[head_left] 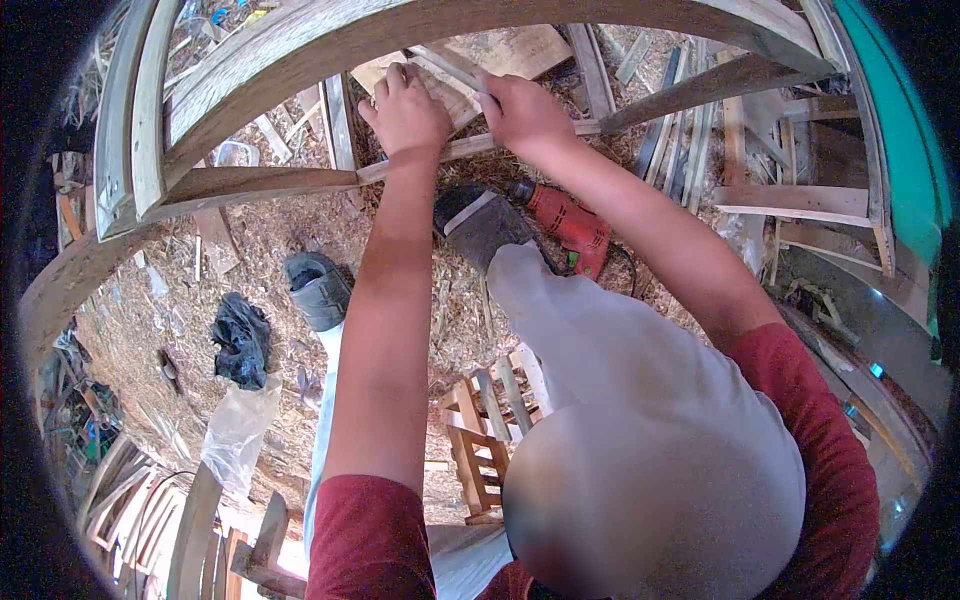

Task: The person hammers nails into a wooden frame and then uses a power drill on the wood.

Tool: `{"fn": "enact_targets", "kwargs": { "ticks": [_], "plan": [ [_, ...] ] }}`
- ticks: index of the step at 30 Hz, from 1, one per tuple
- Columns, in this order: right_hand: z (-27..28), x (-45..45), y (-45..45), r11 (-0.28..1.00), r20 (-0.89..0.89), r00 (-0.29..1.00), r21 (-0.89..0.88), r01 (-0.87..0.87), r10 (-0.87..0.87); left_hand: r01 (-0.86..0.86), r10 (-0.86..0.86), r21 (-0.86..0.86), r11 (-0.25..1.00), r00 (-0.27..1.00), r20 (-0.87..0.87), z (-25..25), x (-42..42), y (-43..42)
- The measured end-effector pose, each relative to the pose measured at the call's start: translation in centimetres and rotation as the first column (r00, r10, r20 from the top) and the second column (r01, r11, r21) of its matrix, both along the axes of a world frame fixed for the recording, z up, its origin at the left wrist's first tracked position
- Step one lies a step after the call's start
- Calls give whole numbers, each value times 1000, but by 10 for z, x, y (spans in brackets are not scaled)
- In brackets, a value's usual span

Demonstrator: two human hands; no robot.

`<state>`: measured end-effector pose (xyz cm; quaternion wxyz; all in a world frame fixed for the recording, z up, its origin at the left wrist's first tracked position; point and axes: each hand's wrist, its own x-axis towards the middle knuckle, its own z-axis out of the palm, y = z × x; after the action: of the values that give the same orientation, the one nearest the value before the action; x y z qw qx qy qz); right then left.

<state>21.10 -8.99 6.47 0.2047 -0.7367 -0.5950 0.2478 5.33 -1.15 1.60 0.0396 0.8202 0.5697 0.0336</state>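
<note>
Near the top of the head view, my right hand [528, 112] is closed around one end of a narrow wooden strip [445, 68]. The strip slants up and left, over a flat wooden board [525, 52]. Beside the strip's other end, my left hand [408, 112] rests at the board with its fingers apart and the thumb out to the side. Both hands reach beyond the near rail of a curved wooden frame [260, 187]. The fingertips of my left hand are partly hidden, so I cannot tell exactly what they touch.
A red power drill [572, 222] lies on shaving-covered ground next to my shoe [488, 222]. Further left are a black plastic bag [240, 340] and a clear plastic bag [240, 435]. A small slatted wooden piece [468, 445] sits below. Wooden slats [680, 125] lie at right.
</note>
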Motion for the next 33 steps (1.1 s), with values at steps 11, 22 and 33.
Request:
{"fn": "enact_targets", "kwargs": {
  "ticks": [11,22,33],
  "plan": [
    [-8,-3,0,998,-40,999,60,19,-17,-19,20,-27,999,998,51,-1,0,-1],
    [0,3,3,999,1,1000,-35,2,-2,9,-8,-13,1000,999,52,-13,-10,-1],
    [-12,3,3,1000,-23,1000,18,19,-18,10,-9,-16,1000,997,82,-6,-10,-1]
  ]
}}
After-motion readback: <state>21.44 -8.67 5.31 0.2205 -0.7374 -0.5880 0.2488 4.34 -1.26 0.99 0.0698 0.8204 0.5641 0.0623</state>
